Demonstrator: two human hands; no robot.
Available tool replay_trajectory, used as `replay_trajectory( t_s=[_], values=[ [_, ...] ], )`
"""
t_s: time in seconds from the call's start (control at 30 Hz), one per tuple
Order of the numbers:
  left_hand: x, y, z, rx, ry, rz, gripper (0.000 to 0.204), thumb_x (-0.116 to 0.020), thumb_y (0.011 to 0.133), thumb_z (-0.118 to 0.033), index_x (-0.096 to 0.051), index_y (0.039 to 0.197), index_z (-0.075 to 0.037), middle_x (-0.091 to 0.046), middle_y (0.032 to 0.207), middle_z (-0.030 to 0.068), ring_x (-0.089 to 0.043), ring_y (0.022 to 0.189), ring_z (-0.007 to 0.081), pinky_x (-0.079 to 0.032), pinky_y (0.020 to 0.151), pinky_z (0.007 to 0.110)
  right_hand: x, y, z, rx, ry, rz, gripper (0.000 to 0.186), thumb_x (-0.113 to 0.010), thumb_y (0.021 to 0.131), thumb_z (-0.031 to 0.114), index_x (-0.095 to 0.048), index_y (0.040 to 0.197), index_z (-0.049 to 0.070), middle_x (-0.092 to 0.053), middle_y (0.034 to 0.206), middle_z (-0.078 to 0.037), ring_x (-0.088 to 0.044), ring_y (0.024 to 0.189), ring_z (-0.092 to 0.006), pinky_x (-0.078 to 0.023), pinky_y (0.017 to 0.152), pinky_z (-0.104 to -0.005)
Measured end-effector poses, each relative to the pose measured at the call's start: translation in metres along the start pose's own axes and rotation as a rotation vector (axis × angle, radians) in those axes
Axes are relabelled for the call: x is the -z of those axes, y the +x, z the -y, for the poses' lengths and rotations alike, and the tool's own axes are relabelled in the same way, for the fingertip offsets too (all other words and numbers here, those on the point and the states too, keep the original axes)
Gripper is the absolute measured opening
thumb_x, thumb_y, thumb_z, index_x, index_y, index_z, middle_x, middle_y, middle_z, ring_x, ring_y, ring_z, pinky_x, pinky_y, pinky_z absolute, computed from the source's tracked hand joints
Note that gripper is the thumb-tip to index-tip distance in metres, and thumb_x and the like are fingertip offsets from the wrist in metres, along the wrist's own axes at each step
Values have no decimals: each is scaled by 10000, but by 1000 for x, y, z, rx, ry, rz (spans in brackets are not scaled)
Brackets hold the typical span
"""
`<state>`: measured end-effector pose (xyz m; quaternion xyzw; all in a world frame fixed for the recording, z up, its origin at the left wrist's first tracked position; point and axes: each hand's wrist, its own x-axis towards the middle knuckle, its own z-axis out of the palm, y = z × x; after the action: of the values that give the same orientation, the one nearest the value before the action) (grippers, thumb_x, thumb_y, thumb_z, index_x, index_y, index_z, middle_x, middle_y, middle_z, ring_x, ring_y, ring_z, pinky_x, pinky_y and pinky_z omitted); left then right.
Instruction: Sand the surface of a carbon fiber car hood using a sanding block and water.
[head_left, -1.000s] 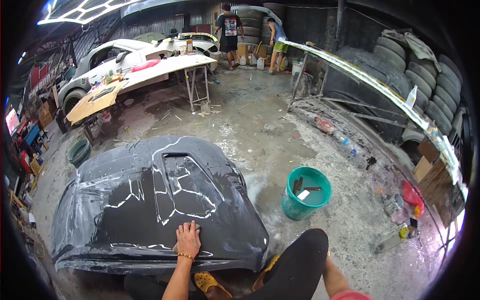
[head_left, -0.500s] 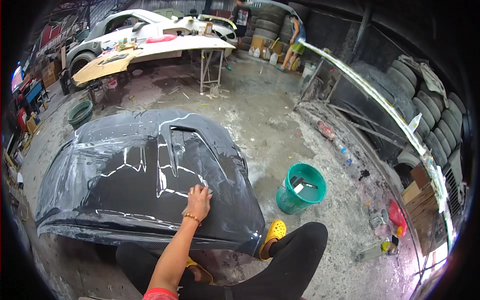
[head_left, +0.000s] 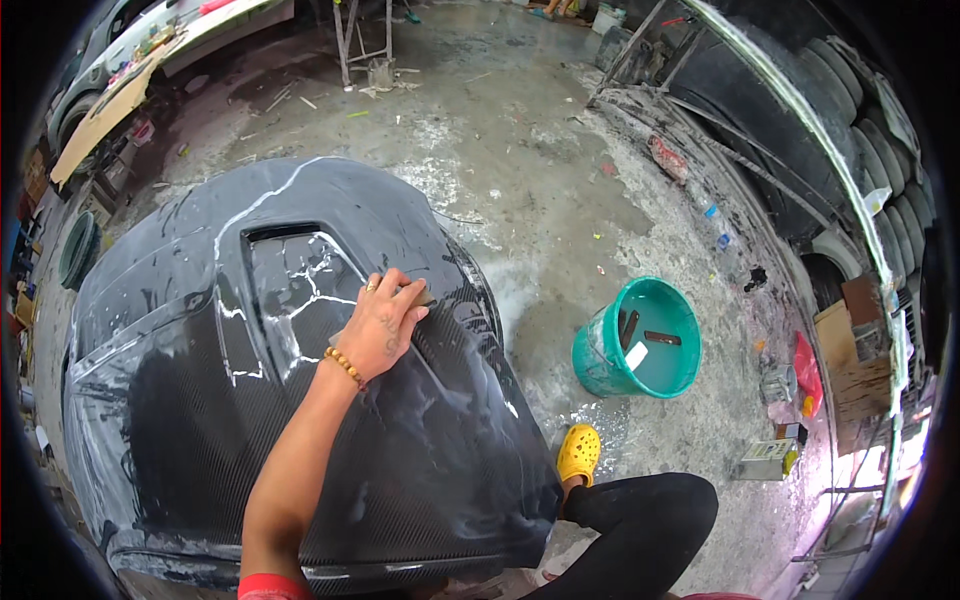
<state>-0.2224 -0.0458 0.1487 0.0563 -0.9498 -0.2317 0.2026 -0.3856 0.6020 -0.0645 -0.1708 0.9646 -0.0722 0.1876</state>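
A black carbon-fibre car hood [head_left: 420,470] lies in front of me, wet and streaked with milky grey film. My left hand [head_left: 380,325] is pressed palm down on it, just right of the recessed vent [head_left: 300,285]. Its fingers are closed over a small grey-brown sanding block [head_left: 426,297]. Only the edges of that block show; the rest is hidden under the hand. A beaded bracelet circles the wrist. My right hand is out of view.
Right of the hood stands a green bucket [head_left: 590,360] of cloudy water with dark blocks and a white one in it. My yellow clog [head_left: 579,453] rests between them. A metal frame and stacked tyres [head_left: 880,160] line the right; a table [head_left: 100,125] stands far left.
My view has moved in and tilted down toward the hood. My left hand has slid farther away across the surface, up beside the vent, still gripping the block.
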Motion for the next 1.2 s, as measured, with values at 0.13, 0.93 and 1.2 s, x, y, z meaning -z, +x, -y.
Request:
replay_trajectory(
  t_s=[0.13,0.93,1.2],
  values=[
    [3,-13,-13,51,-69,3,335,-666,947,-118,-642,1265,-15,-577,1169,161,-547,1059,370,-473,937,452,26,34,-6,15,-66,10,506,-679,938,352,-607,1343,55,-626,1321,-151,-567,1248,-358,-439,1051,-498],
    [8,-109,-35,377,176,-65,353,-687,919,-99,-644,1262,-24,-585,1160,158,-552,1066,388,-477,949,495,75,193,33,249,-204,26,430,-566,1024,353,-647,1302,36,-713,1211,-143,-661,1142,-329,-509,953,-500],
    [-46,-117,-12,634,285,-348,330,-691,936,-170,-676,1228,-18,-613,1135,186,-571,1065,397,-476,942,497,52,166,28,480,-407,403,422,-528,1053,353,-660,1289,29,-743,1175,-140,-693,1107,-319,-532,920,-501]
  ],
)
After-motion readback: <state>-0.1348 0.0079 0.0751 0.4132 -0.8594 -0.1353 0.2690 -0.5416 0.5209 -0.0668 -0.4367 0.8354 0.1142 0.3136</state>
